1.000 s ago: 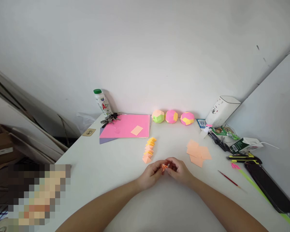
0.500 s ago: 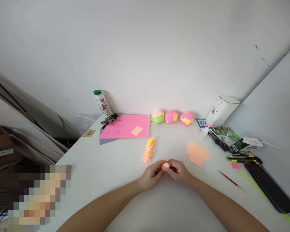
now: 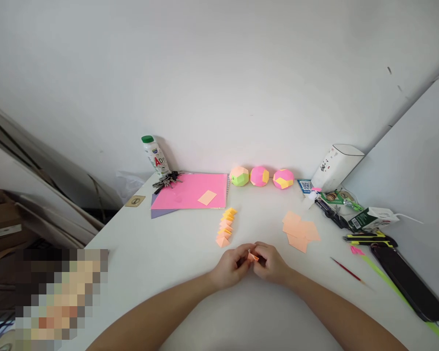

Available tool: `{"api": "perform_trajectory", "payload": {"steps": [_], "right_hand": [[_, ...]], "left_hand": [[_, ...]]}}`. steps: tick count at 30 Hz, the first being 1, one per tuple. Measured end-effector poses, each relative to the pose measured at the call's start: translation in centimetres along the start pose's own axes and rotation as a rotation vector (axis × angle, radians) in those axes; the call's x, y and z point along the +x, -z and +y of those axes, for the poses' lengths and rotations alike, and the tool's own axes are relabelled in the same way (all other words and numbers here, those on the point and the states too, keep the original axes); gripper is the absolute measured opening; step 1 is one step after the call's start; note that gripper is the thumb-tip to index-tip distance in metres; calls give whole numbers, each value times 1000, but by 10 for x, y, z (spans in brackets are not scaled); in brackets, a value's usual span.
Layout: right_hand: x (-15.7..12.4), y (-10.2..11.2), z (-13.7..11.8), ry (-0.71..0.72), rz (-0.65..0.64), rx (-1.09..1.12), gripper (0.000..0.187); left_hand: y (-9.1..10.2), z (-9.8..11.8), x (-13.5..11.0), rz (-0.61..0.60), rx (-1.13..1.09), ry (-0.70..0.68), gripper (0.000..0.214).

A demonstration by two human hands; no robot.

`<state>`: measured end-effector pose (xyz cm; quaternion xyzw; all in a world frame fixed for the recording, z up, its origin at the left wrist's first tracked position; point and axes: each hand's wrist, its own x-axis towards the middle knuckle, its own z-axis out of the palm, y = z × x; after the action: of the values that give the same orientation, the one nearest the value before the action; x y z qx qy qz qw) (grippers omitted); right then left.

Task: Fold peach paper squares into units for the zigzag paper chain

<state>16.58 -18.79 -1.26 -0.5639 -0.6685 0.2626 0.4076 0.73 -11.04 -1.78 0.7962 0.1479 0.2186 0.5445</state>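
Note:
Between my two hands is a small folded piece of peach paper, mostly covered by the fingers. My left hand pinches its left side and my right hand its right side; both are closed, with fingertips nearly meeting. Just beyond my left hand, a row of folded paper pieces in peach and yellow runs away from me. Several flat peach paper squares overlap on the table to the right, past my right hand.
Three paper balls line the wall. At the back left are a pink sheet, keys and a white bottle. On the right lie a thin brush, a black case, a cutter and a white box.
The peach piece has been turned and bent between my fingers, so less of its flat face shows. My fingers have curled closer around it. Everything else on the table stays put.

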Motion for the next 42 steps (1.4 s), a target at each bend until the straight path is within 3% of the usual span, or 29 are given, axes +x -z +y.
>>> {"api": "perform_trajectory", "payload": {"steps": [10,19,24,29,36,39,42], "right_hand": [[-2,1,5,47,6,31,31],[-1,3,2,51,-7,14,24],[0,3,3,59,27,25,18],[-4,1,8,31,26,20,24],[-4,4,9,261,-30,-33,49],[-1,5,5,343,-44,-82,45],[0,7,2,318,-76,-91,35]], "left_hand": [[2,4,0,3,-115,35,35],[2,-1,-1,-16,-59,-24,37],[4,1,-3,-14,-66,30,37],[7,6,-2,-16,-71,51,44],[7,6,-1,-48,-5,43,39],[6,1,-2,-44,-31,40,48],[5,-1,-3,-27,-135,72,49]]}}
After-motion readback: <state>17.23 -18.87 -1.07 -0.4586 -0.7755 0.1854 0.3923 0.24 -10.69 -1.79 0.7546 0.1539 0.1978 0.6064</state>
